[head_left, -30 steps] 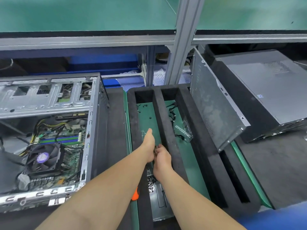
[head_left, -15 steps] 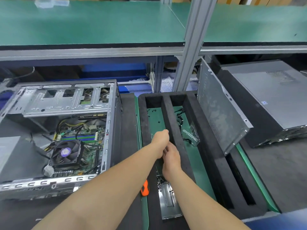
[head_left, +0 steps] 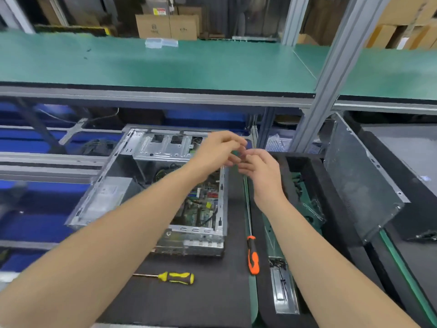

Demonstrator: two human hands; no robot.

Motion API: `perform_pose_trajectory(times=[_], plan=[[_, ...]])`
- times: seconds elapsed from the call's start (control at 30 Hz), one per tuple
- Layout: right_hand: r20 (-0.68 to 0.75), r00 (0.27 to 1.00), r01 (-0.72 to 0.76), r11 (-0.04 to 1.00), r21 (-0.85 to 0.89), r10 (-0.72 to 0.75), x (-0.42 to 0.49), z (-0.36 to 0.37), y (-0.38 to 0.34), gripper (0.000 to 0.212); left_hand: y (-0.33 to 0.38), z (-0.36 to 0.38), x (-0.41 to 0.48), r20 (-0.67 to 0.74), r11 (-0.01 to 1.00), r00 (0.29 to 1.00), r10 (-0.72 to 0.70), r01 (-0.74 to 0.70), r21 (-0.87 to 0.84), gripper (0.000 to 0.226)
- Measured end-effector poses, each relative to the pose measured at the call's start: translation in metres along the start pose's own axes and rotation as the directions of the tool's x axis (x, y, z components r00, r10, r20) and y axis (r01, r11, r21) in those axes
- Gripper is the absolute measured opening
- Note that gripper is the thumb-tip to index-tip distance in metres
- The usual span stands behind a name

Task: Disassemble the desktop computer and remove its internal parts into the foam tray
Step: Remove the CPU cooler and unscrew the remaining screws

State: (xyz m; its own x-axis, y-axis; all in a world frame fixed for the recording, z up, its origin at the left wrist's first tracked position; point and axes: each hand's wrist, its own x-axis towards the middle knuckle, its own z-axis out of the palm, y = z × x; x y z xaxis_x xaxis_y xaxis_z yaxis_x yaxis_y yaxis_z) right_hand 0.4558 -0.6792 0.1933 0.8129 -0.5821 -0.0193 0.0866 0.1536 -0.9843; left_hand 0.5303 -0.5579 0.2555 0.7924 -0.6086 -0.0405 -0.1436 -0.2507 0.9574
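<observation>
Foam tray (head_left: pixel 331 200) on your right has only few parts and the case (head_left: pixel 146 147) beside it has its board (head_left: pixel 201 209) inside, so most work is left; your left hand (head_left: pixel 217 150) and right hand (head_left: pixel 262 171) meet above the case, fingers curled, holding what I cannot tell.

Green shelf (head_left: pixel 212 67) spans the upper frame, carried by a grey post (head_left: pixel 331 74), with cardboard boxes (head_left: pixel 165 26) behind. Lower centre: yellow screwdriver (head_left: pixel 176 277) and orange screwdriver (head_left: pixel 252 255), well apart, on a black mat (head_left: pixel 189 301).
</observation>
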Motion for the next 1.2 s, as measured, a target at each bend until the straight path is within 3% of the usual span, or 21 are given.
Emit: perform_pose_trajectory(times=[0.13, 0.2, 0.27, 0.37, 0.43, 0.53, 0.63, 0.73, 0.9, 1.2], plan=[[0.196, 0.980, 0.078, 0.964, -0.253, -0.028, -0.011, 0.052, -0.008, 0.015, -0.029, -0.075, -0.022, -0.069, 0.980, 0.998, -0.002, 0.016, 0.197, 0.023], [0.306, 0.952, 0.114, 0.907, -0.405, 0.017, -0.015, 0.079, -0.004, 0.014, -0.049, -0.108, -0.032, -0.042, 0.923, 0.999, -0.012, 0.027, 0.383, 0.021], [0.420, 0.905, 0.223, 0.767, -0.602, 0.066, -0.014, 0.101, 0.004, 0.012, -0.071, -0.135, -0.039, 0.043, 0.768, 0.998, -0.035, 0.000, 0.640, 0.022], [0.539, 0.820, 0.385, 0.509, -0.770, 0.195, -0.010, 0.126, 0.020, 0.022, -0.098, -0.158, -0.047, 0.180, 0.499, 0.970, -0.165, -0.076, 0.863, 0.044], [0.581, 0.759, 0.476, 0.359, -0.803, 0.294, -0.007, 0.138, 0.035, 0.045, -0.115, -0.160, -0.046, 0.267, 0.303, 0.940, -0.213, -0.196, 0.933, 0.061], [0.581, 0.673, 0.579, 0.163, -0.799, 0.459, -0.005, 0.151, 0.058, 0.079, -0.136, -0.154, -0.040, 0.340, 0.159, 0.914, -0.221, -0.310, 0.937, 0.080], [0.511, 0.649, 0.542, 0.128, -0.830, 0.564, 0.000, 0.157, 0.071, 0.095, -0.145, -0.150, -0.030, 0.357, 0.126, 0.906, -0.226, -0.336, 0.933, 0.085], [0.461, 0.610, 0.585, 0.027, -0.811, 0.645, 0.001, 0.156, 0.078, 0.117, -0.153, -0.148, -0.027, 0.394, 0.128, 0.890, -0.228, -0.374, 0.918, 0.087], [0.540, 0.697, 0.561, 0.110, -0.820, 0.471, -0.006, 0.146, 0.093, 0.106, -0.163, -0.150, -0.030, 0.385, 0.160, 0.907, -0.169, -0.360, 0.919, 0.082], [0.543, 0.743, 0.550, 0.105, -0.828, 0.392, -0.006, 0.145, 0.090, 0.106, -0.157, -0.149, -0.032, 0.321, 0.224, 0.927, -0.195, -0.277, 0.934, 0.079]])
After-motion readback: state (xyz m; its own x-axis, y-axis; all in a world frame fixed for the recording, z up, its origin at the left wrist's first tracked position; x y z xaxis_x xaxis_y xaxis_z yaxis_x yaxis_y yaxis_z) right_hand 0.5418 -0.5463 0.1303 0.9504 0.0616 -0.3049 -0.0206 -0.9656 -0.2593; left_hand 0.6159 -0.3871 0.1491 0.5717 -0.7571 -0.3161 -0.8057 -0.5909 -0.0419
